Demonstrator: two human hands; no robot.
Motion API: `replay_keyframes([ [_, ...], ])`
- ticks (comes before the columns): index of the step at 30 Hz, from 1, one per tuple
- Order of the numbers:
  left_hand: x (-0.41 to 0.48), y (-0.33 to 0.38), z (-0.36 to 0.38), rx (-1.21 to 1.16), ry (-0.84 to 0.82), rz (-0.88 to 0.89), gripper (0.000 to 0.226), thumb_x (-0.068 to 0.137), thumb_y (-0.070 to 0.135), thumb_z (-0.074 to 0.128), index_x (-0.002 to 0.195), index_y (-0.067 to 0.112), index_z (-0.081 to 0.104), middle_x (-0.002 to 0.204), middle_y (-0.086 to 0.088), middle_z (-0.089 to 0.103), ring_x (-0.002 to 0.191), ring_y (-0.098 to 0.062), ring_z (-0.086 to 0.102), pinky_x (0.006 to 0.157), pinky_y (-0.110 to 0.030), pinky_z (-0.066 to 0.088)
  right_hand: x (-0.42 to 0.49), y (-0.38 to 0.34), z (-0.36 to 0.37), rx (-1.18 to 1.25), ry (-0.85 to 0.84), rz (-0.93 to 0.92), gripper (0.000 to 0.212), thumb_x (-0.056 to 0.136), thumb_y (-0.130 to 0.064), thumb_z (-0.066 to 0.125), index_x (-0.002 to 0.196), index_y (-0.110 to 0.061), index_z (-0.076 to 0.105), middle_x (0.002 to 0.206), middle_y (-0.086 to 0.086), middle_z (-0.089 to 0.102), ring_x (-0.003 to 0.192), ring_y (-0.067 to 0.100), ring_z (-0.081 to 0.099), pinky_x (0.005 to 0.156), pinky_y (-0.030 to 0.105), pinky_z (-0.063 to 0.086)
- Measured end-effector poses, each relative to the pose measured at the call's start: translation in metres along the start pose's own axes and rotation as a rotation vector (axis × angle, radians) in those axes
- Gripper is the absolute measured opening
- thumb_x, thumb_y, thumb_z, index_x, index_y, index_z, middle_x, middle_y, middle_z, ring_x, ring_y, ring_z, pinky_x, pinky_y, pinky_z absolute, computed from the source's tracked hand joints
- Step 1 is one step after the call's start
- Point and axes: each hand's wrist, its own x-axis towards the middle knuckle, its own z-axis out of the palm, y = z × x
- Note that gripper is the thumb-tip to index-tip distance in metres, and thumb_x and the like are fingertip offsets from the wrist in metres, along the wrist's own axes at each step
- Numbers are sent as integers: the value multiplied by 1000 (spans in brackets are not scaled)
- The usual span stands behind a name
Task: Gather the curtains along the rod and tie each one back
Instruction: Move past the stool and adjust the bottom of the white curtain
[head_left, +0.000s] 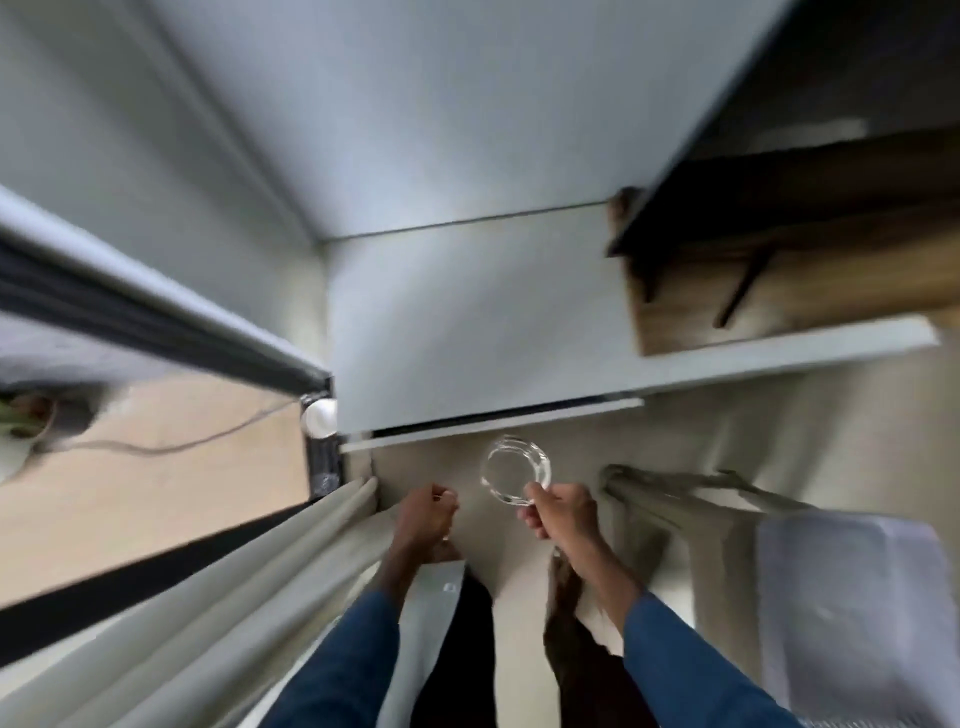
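Our right hand (561, 512): fingers pinching a clear ring (515, 477) raised between the curtains | our left hand (427, 514): fingers pressed into a fist beside the left curtain (291, 561) | right curtain (670, 514) hangs gathered.

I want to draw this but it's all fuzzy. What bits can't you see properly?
- Clear ring in the right hand, head view: motion blur hides what it is.
- Left hand: closed fist hides anything inside.
- Cream curtain: bottom edge cuts it off.
- Shelf, top right: too blurred to read.
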Motion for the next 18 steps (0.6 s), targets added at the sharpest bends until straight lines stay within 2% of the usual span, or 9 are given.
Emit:
replay_keyframes([
  [3, -3, 36, 35, 29, -69, 80, 19, 98, 13, 53, 85, 13, 66, 83, -9, 71, 64, -23, 63, 59, -32, 51, -8, 0, -62, 67, 103, -61, 28, 89, -22, 65, 65, -7, 70, 57, 8, 72, 45, 18, 58, 44, 27, 46],
  [6, -11, 57, 82, 60, -159, 118, 18, 100, 10, 52, 87, 13, 65, 89, -13, 71, 59, -22, 61, 57, -30, 50, -17, 16, -119, 97, 209, -90, 30, 88, -26, 65, 66, -6, 71, 60, 6, 74, 49, 16, 64, 49, 31, 52],
  [12, -57, 101, 196, 94, -372, 119, 19, 100, 4, 48, 89, 7, 63, 82, -9, 66, 48, -13, 55, 43, -19, 44, -40, 79, -218, 353, 338, -79, 28, 93, -24, 69, 71, -6, 71, 56, 2, 70, 46, 14, 59, 43, 22, 44],
  [16, -86, 122, 265, 164, -456, 131, 17, 98, 3, 48, 101, 1, 65, 84, -7, 69, 55, -15, 59, 46, -21, 47, -53, 137, -281, 540, 428, -18, 32, 96, -23, 67, 71, -2, 72, 63, 12, 71, 43, 13, 55, 38, 19, 41],
  [18, -93, 130, 298, 211, -466, 120, 18, 95, 2, 50, 102, 0, 67, 86, -9, 71, 55, -14, 60, 48, -22, 48, -50, 166, -309, 537, 495, 30, 33, 96, -24, 67, 69, -4, 73, 66, 15, 73, 46, 16, 56, 40, 21, 42],
])
